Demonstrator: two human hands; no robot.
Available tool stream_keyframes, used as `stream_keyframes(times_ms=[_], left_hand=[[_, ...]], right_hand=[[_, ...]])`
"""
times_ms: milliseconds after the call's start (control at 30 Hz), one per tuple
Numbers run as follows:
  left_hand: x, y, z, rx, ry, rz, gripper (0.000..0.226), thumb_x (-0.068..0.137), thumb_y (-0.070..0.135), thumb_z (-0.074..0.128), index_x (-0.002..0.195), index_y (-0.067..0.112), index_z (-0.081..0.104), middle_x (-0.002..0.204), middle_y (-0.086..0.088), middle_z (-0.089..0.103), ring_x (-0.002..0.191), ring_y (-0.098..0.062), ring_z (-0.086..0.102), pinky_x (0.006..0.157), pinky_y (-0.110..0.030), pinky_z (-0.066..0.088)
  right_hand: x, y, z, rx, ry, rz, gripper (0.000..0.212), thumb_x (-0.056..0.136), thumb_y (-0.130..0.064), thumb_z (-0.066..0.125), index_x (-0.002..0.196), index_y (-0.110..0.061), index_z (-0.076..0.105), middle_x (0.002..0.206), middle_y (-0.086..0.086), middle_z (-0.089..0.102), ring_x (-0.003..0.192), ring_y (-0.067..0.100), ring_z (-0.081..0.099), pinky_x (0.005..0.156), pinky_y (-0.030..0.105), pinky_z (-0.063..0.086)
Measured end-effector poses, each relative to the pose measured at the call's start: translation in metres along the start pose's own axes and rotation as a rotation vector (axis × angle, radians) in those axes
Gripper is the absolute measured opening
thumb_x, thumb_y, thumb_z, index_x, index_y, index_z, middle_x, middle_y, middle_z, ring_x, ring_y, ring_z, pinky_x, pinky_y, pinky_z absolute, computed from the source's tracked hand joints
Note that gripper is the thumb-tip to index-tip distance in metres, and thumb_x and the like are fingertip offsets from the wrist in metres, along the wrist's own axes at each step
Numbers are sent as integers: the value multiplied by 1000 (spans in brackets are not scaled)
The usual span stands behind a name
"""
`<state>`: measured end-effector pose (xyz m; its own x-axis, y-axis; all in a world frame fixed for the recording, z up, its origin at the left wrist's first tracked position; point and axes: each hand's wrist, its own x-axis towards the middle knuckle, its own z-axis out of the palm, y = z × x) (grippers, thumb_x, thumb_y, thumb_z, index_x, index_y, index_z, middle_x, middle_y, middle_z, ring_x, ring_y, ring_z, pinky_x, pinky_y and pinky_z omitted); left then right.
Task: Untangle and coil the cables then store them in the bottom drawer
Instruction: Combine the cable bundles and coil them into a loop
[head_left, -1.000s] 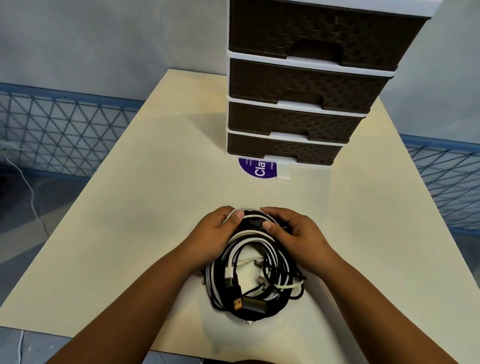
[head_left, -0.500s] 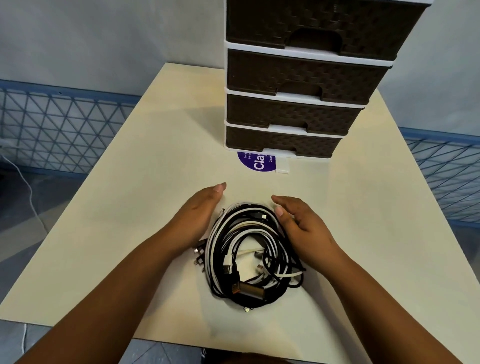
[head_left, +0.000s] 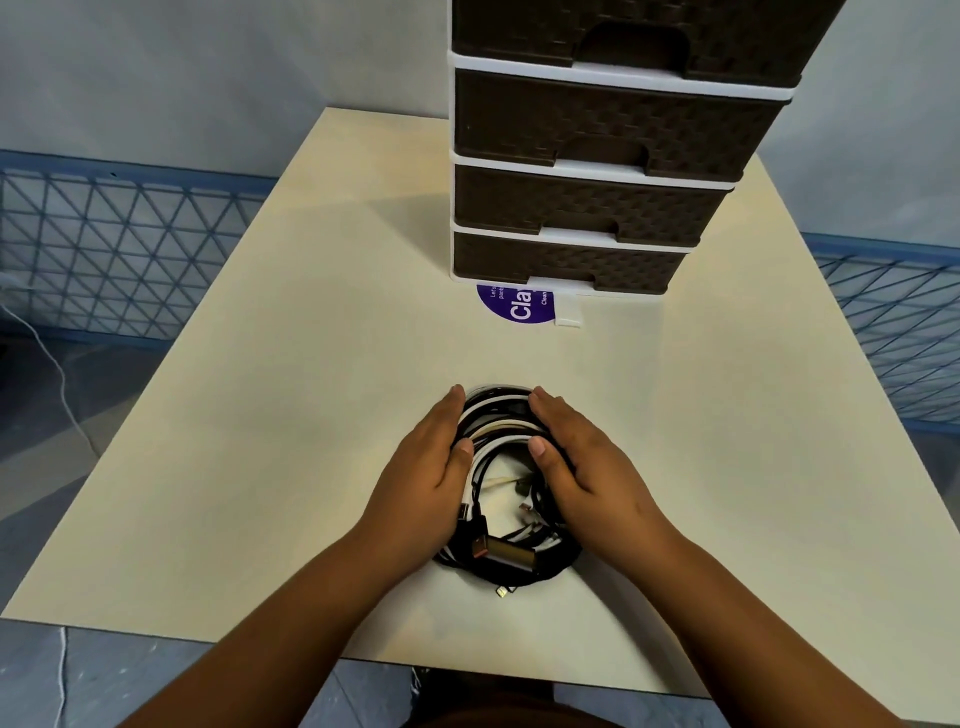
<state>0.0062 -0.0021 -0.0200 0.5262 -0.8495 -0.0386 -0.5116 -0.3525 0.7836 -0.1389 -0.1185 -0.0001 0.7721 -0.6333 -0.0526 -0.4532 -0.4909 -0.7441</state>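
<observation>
Both hands are down on the bundle of cables (head_left: 506, 499) — a round coil of black and white leads lying flat on the pale desk (head_left: 291, 415), near its front edge. The left hand (head_left: 431, 467) cups the coil's left side, fingers (head_left: 454, 402) laid fairly straight along the loops with the thumb pressed onto a white strand. The right hand (head_left: 576, 462) mirrors it on the right side, its fingers reaching over the top of the loops and the thumb resting on the inside of the ring. Neither hand is clenched around the cables; they press and cradle them from both sides. A dark plug with a metal-coloured shell (head_left: 506, 553) sticks out at the near side of the coil, and a small connector tip peeks from underneath. Well beyond the coil stands the drawer tower (head_left: 597, 119), brown woven fronts in a white frame — the bottom drawer (head_left: 566, 262) is closed. A purple sticker (head_left: 514, 306) sits on the desk just before it.
</observation>
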Motion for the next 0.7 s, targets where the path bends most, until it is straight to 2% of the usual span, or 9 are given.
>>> stream_keyframes(times_ms=[100,167,233,400,533,600,667,700], left_hand=[[2,-1,1,2,2,20,51,103,27,35,152,21,23,156,6,29,133,7,21,100,4,7],[2,-2,1,1,0,32,58,96,35,30,152,21,25,155,6,32,134,6,23,102,3,9],[1,-2,1,4,8,40,60,94,37,29,152,21,26,155,6,33,134,5,25,102,2,10],[0,-1,5,33,10,37,50,104,21,37,152,22,24,156,6,32,141,-4,27,101,3,8],[3,2,5,41,-9,35,51,104,21,38,152,21,24,156,5,31,142,-6,26,99,5,6],[2,4,1,58,-11,52,51,104,28,38,152,21,25,157,4,31,143,-7,25,107,-3,10],[0,6,-5,144,22,63,56,101,45,34,152,23,27,158,3,29,146,-12,21,116,-20,12],[0,7,-10,182,50,70,63,97,55,29,152,24,29,158,3,29,147,-14,19,118,-26,12]], right_hand=[[-2,0,2,-42,8,-11,48,102,-32,42,149,-25,34,156,-9,29,146,6,22,120,24,17],[-2,0,3,-69,12,-18,49,102,-33,41,150,-24,33,157,-9,28,146,6,21,119,23,16],[-3,1,4,-102,7,-20,49,103,-33,40,150,-24,32,158,-9,27,145,3,18,117,17,12],[-6,4,2,-137,4,-16,49,102,-33,40,150,-24,32,158,-9,26,142,-3,16,114,12,9],[-5,5,-1,-143,-6,-13,49,102,-34,40,150,-24,33,158,-9,26,144,-1,16,114,12,9],[-5,2,-5,-116,-11,-13,49,101,-34,43,149,-23,35,155,-12,29,144,-2,15,113,11,8],[-5,-2,-11,-65,28,-26,46,100,-33,47,145,-23,43,146,-17,34,136,-12,15,110,6,8],[-5,-4,-16,-13,67,-3,44,99,-34,49,142,-25,47,143,-18,38,134,-12,18,109,7,11]])
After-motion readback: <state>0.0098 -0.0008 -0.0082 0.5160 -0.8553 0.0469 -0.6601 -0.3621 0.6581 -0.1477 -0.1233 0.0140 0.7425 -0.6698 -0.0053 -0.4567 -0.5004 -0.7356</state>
